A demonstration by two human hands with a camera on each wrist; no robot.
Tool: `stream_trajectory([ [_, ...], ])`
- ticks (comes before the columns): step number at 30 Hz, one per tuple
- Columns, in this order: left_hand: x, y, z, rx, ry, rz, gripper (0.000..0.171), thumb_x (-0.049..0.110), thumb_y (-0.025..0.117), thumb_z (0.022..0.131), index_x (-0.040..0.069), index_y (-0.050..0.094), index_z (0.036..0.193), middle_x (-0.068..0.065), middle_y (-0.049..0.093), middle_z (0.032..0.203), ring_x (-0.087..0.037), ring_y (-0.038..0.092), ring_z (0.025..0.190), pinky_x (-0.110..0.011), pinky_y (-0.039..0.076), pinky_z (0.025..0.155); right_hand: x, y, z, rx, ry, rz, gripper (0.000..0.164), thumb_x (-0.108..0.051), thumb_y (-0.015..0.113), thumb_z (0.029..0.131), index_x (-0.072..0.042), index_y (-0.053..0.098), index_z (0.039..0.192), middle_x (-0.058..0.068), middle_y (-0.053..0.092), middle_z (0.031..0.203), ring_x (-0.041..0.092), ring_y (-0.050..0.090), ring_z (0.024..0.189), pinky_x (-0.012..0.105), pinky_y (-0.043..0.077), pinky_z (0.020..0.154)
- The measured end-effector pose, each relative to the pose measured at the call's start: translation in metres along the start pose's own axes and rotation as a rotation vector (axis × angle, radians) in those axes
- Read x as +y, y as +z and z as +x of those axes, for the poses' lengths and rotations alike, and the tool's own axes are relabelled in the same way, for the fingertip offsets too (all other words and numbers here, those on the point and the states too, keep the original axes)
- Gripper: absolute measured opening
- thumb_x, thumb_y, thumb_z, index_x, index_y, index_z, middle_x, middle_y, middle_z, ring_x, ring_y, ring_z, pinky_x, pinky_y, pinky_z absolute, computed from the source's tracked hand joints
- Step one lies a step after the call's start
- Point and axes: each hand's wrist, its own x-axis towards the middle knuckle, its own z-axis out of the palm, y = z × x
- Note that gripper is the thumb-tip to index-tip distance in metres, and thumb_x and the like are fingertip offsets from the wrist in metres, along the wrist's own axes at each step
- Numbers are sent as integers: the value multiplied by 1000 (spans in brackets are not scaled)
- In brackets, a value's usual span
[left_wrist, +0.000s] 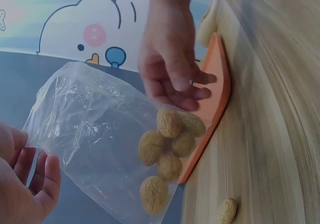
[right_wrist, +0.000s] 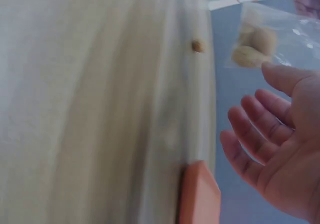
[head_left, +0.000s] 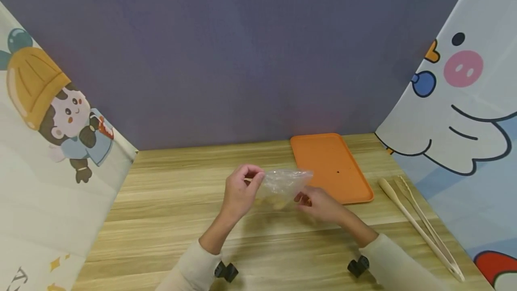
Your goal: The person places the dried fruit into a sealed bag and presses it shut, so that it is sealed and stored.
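Note:
A clear plastic bag (head_left: 282,182) hangs above the table, its upper edge pinched between the thumb and fingers of my left hand (head_left: 241,192). Several brown walnuts (left_wrist: 167,144) lie gathered at the bottom of the bag, plain to see in the left wrist view. My right hand (head_left: 321,203) is beside the lower part of the bag with loosely bent fingers and nothing between them. In the right wrist view its thumb (right_wrist: 285,78) is close to the bag's bottom; whether it touches I cannot tell. A single walnut (left_wrist: 227,211) rests on the tabletop.
An orange tray (head_left: 329,165) with small dark specks lies behind my right hand. Long beige tongs (head_left: 424,228) lie at the table's right side. A grey-blue panel (head_left: 242,57) stands at the back, with printed cartoon panels on both sides.

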Motion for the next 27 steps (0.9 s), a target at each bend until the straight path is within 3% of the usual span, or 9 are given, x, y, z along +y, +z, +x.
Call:
stream_trajectory([
  [6,7,0,0,8,-11,-27,5,10,73,94,5,72,95,-10,71,94,-18,69,85,-22,59,69,1,18,2,0,-32,-26,16,-19,72,94,-10,66,106,2,72,94,8,66,82,22,57,69],
  [15,11,0,1,17,-46,-91,4,7,73,93,3,72,95,-12,70,91,-10,66,78,-21,59,66,-2,30,5,30,-1,-57,14,-22,72,94,-13,68,105,-3,72,92,5,67,84,23,57,72],
  [19,9,-2,3,24,-53,-92,5,7,72,94,2,71,96,-14,71,88,-8,64,75,-21,58,64,-4,30,5,55,6,-85,6,-20,71,95,-14,71,96,-5,72,87,4,66,80,22,56,69],
  [27,8,-11,5,47,-85,-21,5,11,72,94,6,72,96,-11,72,87,-12,63,76,-20,54,65,-5,21,2,80,0,-117,7,-15,71,95,-15,70,87,-8,69,80,0,61,74,20,54,65],
])
